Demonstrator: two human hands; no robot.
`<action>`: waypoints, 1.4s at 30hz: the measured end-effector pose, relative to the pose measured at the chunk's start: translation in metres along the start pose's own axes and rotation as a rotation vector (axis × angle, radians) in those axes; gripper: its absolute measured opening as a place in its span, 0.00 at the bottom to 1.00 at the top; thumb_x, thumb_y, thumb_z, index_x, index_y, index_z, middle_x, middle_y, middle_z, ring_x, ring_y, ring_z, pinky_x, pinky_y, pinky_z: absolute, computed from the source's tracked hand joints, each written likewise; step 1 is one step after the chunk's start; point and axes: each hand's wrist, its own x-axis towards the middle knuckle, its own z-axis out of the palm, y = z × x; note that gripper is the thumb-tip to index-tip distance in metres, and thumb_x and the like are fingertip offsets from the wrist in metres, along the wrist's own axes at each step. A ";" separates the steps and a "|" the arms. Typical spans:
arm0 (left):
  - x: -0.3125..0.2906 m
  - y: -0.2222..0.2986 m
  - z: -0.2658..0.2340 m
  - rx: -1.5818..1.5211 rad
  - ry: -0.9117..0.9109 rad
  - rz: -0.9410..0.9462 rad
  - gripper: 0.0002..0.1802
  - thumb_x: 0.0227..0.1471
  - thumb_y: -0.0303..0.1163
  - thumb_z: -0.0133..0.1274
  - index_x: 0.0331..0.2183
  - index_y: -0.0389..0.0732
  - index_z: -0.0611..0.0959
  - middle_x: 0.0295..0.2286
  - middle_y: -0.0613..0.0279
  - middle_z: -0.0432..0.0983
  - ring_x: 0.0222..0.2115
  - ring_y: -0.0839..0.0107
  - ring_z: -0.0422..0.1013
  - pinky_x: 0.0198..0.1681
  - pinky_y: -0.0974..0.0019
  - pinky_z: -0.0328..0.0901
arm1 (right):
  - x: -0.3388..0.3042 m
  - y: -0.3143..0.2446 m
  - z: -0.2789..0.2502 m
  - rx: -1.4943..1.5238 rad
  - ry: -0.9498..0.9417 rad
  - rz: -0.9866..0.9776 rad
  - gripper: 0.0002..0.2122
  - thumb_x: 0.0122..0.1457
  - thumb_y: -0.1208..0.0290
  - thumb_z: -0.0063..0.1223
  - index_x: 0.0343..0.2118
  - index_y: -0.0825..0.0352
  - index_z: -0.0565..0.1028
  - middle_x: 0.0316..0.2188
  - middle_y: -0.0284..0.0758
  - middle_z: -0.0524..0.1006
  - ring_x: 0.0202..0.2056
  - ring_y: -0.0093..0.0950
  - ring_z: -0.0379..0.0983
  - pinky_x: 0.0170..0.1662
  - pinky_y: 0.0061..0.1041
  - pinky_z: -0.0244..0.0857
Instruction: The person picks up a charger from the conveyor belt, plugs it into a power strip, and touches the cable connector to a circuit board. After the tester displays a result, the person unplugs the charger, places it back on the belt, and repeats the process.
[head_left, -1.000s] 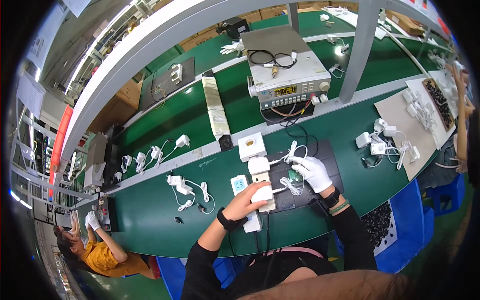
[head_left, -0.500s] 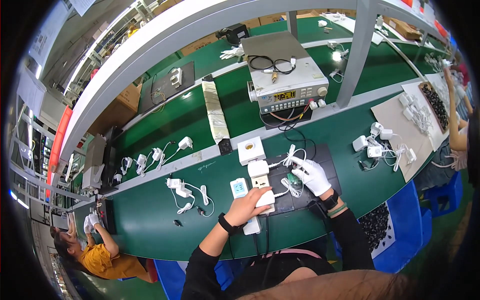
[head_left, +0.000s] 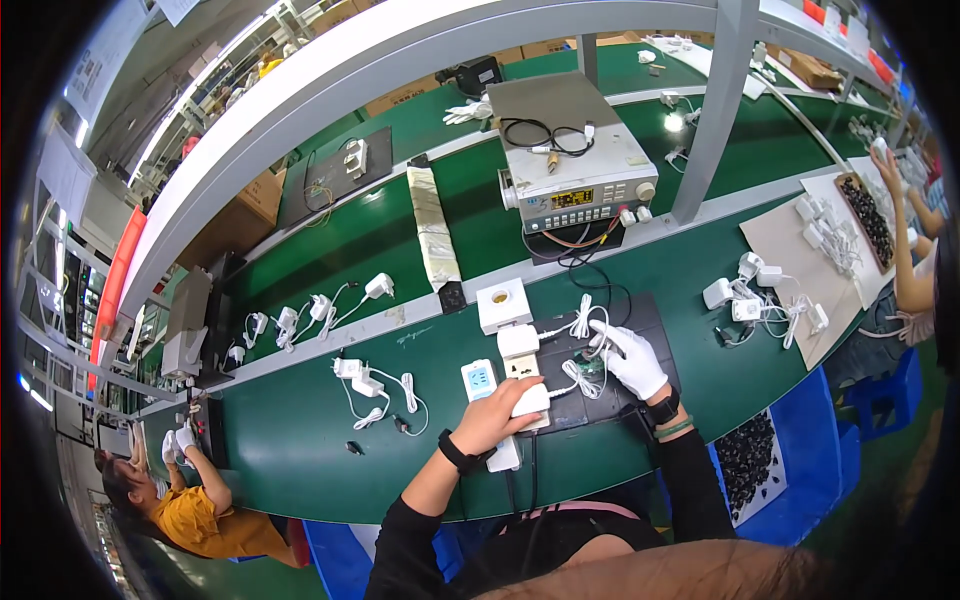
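My bare left hand [head_left: 497, 413] is wrapped over a white power adapter [head_left: 531, 399] plugged into the power strip [head_left: 523, 368]. A second white adapter [head_left: 517, 341] sits in the strip just beyond it. My right hand [head_left: 634, 362], in a white glove, is over the black mat [head_left: 655, 335], fingers bent together at the end of the farther adapter's white cable [head_left: 581, 318]; the cable's tip is too small to make out. A small green circuit board [head_left: 592, 366] lies beside its fingertips. The nearer adapter's coiled cable [head_left: 580, 380] lies between my hands.
Behind the strip stand a white box-shaped block [head_left: 502, 305] and a bench instrument [head_left: 575, 165] under a grey post [head_left: 712, 115]. Adapters with cables lie left [head_left: 366, 383] and right [head_left: 747, 297]. Co-workers sit at the far left [head_left: 205, 510] and right [head_left: 915, 270]. A blue bin [head_left: 815, 450] holds black parts.
My right hand has shifted slightly right and toward me, uncovering more of the mat at its fingertips. My left hand stays on the nearer adapter.
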 end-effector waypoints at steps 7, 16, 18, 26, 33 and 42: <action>0.000 0.001 0.000 -0.017 -0.029 -0.052 0.29 0.52 0.44 0.55 0.54 0.50 0.68 0.46 0.57 0.69 0.43 0.54 0.70 0.41 0.59 0.68 | 0.001 0.001 0.003 0.006 0.145 -0.091 0.18 0.49 0.76 0.57 0.45 0.61 0.77 0.30 0.32 0.77 0.28 0.24 0.72 0.35 0.21 0.68; -0.002 -0.001 0.001 -0.050 -0.007 -0.034 0.28 0.52 0.43 0.55 0.54 0.50 0.68 0.46 0.58 0.69 0.43 0.54 0.70 0.41 0.59 0.68 | 0.001 -0.011 0.001 -0.002 0.089 0.033 0.15 0.48 0.75 0.58 0.42 0.61 0.79 0.29 0.30 0.77 0.25 0.21 0.71 0.32 0.20 0.68; -0.001 0.000 0.001 -0.053 -0.004 -0.032 0.28 0.52 0.43 0.55 0.53 0.49 0.68 0.46 0.58 0.69 0.43 0.54 0.70 0.41 0.59 0.68 | 0.001 -0.013 -0.001 0.012 0.085 0.046 0.15 0.48 0.75 0.58 0.42 0.61 0.79 0.29 0.31 0.77 0.26 0.22 0.73 0.33 0.20 0.68; 0.000 0.001 0.000 -0.050 0.005 -0.035 0.28 0.52 0.43 0.55 0.53 0.49 0.68 0.45 0.58 0.70 0.43 0.54 0.70 0.42 0.59 0.68 | 0.001 0.001 0.004 0.184 0.224 -0.050 0.16 0.49 0.75 0.58 0.44 0.62 0.78 0.33 0.35 0.79 0.32 0.27 0.76 0.36 0.23 0.70; -0.001 0.000 0.002 -0.053 0.008 -0.039 0.28 0.51 0.43 0.55 0.53 0.49 0.69 0.45 0.58 0.70 0.44 0.54 0.70 0.43 0.60 0.68 | 0.000 0.003 0.004 0.092 0.197 -0.054 0.17 0.49 0.79 0.58 0.44 0.64 0.77 0.34 0.34 0.79 0.31 0.25 0.76 0.36 0.22 0.69; 0.000 -0.002 0.003 -0.082 0.032 -0.030 0.28 0.51 0.42 0.56 0.53 0.49 0.69 0.47 0.57 0.69 0.45 0.55 0.69 0.44 0.60 0.67 | -0.001 0.008 0.003 0.284 0.125 0.065 0.14 0.51 0.78 0.55 0.43 0.64 0.77 0.34 0.36 0.79 0.33 0.26 0.76 0.38 0.23 0.69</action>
